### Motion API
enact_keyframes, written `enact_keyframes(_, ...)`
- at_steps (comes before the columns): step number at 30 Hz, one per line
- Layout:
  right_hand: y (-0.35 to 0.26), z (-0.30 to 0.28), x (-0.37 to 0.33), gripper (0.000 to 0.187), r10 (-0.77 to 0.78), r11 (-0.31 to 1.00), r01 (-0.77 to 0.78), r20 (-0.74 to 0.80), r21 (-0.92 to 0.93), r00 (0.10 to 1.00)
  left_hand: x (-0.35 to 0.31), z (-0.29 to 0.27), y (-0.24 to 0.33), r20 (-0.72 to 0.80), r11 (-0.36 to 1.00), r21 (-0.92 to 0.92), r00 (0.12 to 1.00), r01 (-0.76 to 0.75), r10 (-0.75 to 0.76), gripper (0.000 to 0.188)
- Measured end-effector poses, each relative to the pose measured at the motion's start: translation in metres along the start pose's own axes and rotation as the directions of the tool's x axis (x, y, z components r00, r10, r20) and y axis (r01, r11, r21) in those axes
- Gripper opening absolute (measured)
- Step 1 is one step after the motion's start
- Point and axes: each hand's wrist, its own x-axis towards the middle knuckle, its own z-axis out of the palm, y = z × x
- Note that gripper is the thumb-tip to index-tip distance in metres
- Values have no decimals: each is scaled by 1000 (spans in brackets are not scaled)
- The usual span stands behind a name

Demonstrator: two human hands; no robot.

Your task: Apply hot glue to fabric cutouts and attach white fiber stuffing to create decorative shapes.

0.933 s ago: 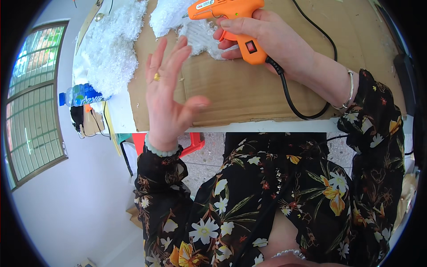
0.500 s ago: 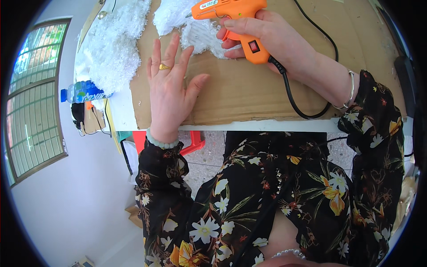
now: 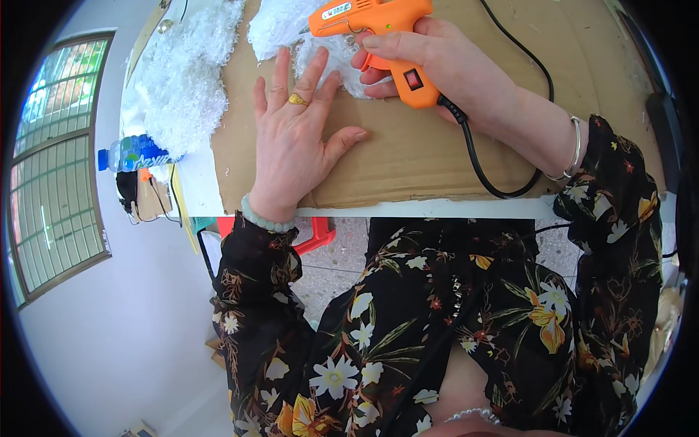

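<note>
My right hand (image 3: 444, 62) is closed round the handle of an orange glue gun (image 3: 375, 20), with its nozzle pointing left. A black cord (image 3: 480, 171) runs from the foot of the grip. My left hand (image 3: 295, 135) holds nothing; its fingers are spread over the brown cardboard (image 3: 393, 160), and their tips reach the near edge of a white fluffy fabric piece (image 3: 273, 29). Part of that fabric lies beneath the glue gun and the fingers. I cannot tell whether the left fingertips press on it.
At the left lies a large heap of white shaggy fabric (image 3: 193, 80). A blue-labelled plastic bottle (image 3: 138, 154) rests on its side by the table's left edge. Under the table stands a red stool (image 3: 317, 234). The cord loops along the right side of the cardboard.
My left hand has shifted a little right and turned slightly, its fingers now nearer the glue gun. The glue gun has moved slightly left in my right hand.
</note>
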Motion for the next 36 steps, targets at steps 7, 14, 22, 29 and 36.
enact_keyframes(7,2,-2,1,44,15,1000,-15,26,-3,1000,4,-17,-10,-105,995,-102,994,17,-27,64)
enact_keyframes(14,-5,5,-9,49,-27,999,26,-56,-20,998,-32,-29,7,11,956,-181,972,232,-234,55)
enact_keyframes(22,-5,2,-7,49,-11,1000,10,-33,-28,999,-16,-8,8,7,994,-43,995,103,-103,61)
enact_keyframes(29,-6,2,-8,48,14,1000,-14,-35,-10,999,-3,-2,8,-3,998,-35,999,46,-46,63)
enact_keyframes(36,-5,1,-4,45,4,999,-2,-25,47,1000,-2,-9,3,-29,984,-175,999,40,-45,59)
